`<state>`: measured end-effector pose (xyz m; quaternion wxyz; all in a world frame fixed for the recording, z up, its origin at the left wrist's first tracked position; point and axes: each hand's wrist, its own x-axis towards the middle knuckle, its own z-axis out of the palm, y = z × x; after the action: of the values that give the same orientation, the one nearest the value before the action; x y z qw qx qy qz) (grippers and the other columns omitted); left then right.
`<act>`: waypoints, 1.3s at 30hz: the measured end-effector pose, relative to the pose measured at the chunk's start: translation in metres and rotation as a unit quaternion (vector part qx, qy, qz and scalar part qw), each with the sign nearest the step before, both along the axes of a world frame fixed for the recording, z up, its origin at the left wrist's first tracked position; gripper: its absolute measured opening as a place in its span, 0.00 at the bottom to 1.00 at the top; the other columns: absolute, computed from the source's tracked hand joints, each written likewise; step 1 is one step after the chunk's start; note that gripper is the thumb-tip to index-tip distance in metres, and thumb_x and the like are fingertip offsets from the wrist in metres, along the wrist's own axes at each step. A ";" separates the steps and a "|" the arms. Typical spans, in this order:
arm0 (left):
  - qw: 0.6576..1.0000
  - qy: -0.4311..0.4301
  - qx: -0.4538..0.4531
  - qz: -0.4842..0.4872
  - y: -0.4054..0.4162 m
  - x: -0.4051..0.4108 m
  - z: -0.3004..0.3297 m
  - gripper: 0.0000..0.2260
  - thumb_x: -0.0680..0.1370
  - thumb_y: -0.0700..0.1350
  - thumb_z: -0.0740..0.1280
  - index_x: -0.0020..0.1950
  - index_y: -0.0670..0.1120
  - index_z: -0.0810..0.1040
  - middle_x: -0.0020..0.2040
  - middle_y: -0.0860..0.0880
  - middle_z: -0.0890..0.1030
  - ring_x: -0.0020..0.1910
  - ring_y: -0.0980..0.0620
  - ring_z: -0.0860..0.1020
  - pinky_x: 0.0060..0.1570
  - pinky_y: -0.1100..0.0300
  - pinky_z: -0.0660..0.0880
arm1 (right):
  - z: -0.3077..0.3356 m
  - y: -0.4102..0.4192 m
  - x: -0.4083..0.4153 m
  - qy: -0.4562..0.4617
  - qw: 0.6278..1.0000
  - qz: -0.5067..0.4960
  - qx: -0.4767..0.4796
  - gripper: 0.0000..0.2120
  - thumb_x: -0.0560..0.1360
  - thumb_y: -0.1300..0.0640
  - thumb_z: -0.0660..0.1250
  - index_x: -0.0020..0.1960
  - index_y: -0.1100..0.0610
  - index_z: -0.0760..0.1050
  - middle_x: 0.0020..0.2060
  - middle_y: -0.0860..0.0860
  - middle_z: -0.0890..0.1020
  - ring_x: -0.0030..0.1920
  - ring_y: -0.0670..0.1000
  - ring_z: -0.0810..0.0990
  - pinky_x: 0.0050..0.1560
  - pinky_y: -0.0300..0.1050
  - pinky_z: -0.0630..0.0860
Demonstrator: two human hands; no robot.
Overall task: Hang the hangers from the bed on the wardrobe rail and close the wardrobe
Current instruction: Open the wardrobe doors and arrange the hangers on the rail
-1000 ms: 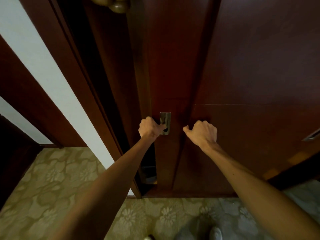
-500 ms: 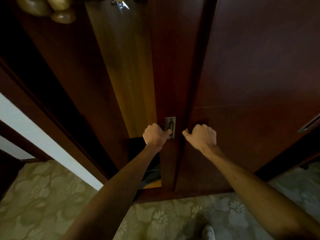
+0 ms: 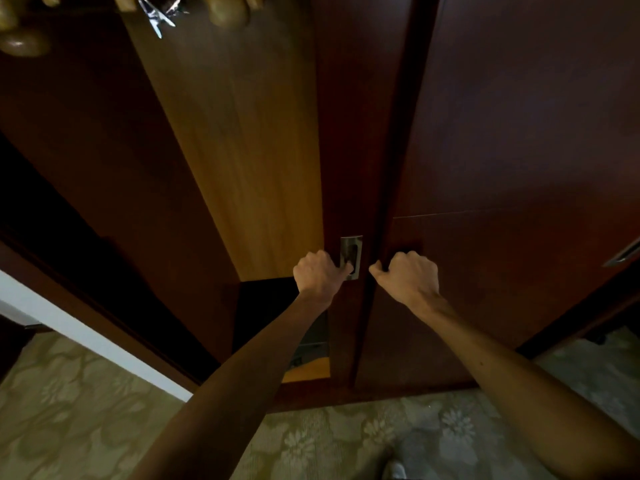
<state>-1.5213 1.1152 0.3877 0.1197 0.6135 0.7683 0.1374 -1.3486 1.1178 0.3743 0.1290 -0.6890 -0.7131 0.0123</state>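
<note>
The wardrobe stands partly open, and its lit wooden back panel (image 3: 242, 150) shows through the gap. My left hand (image 3: 318, 275) hooks its fingertips into the recessed metal handle (image 3: 351, 247) of the dark sliding door (image 3: 346, 133). My right hand (image 3: 408, 278) is curled at the left edge of the neighbouring door panel (image 3: 519, 133), thumb at the seam between the two. Rounded wooden hanger ends (image 3: 227, 12) and shiny metal clips (image 3: 159, 15) hang at the top of the opening; the rail is out of sight.
A dark box-like shape (image 3: 270, 306) sits low inside the wardrobe. The wardrobe's side frame (image 3: 104, 306) and a white wall strip (image 3: 69, 323) lie to the left. Another metal handle (image 3: 623, 252) shows at the right edge. Patterned carpet (image 3: 69, 410) covers the floor, with my shoe (image 3: 393, 471) below.
The gap left of the handled door has widened from a narrow dark slit to a broad opening showing the lit back panel and more hangers. Both hands kept their holds.
</note>
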 end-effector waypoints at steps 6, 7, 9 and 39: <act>1.000 0.000 0.004 -0.016 0.008 0.041 -0.004 0.24 0.76 0.66 0.67 0.31 0.48 0.71 0.30 0.52 0.74 0.31 0.52 0.76 0.31 0.58 0.73 | 0.001 0.005 0.041 -0.003 1.000 0.013 0.000 0.25 0.79 0.39 0.59 0.29 0.53 0.71 0.22 0.48 0.72 0.25 0.51 0.77 0.33 0.47 0.80; 1.000 0.001 0.003 -0.017 0.010 0.050 -0.005 0.24 0.76 0.66 0.67 0.32 0.48 0.71 0.30 0.52 0.74 0.31 0.52 0.76 0.32 0.58 0.73 | 0.001 0.005 0.048 -0.006 1.000 0.015 0.000 0.26 0.79 0.39 0.59 0.28 0.53 0.71 0.22 0.48 0.72 0.25 0.50 0.76 0.32 0.45 0.79; 1.000 0.007 0.001 -0.018 0.011 0.060 -0.004 0.25 0.75 0.67 0.67 0.32 0.48 0.69 0.31 0.52 0.72 0.33 0.51 0.75 0.33 0.57 0.72 | 0.005 0.004 0.051 -0.009 1.000 0.029 -0.001 0.28 0.79 0.36 0.58 0.28 0.54 0.72 0.21 0.47 0.73 0.23 0.48 0.75 0.31 0.43 0.77; 0.983 -0.014 0.098 -0.153 0.047 0.051 0.076 0.13 0.80 0.46 0.67 0.64 0.46 0.80 0.53 0.46 0.83 0.53 0.47 0.82 0.51 0.50 0.81 | 0.099 -0.001 0.020 0.091 0.991 0.102 0.009 0.21 0.79 0.48 0.65 0.29 0.51 0.72 0.26 0.45 0.74 0.30 0.45 0.76 0.33 0.43 0.73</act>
<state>-1.4706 1.1621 0.4639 0.0890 0.7309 0.6462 0.2007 -1.3281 1.1166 0.4735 0.1978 -0.6076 -0.7648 0.0819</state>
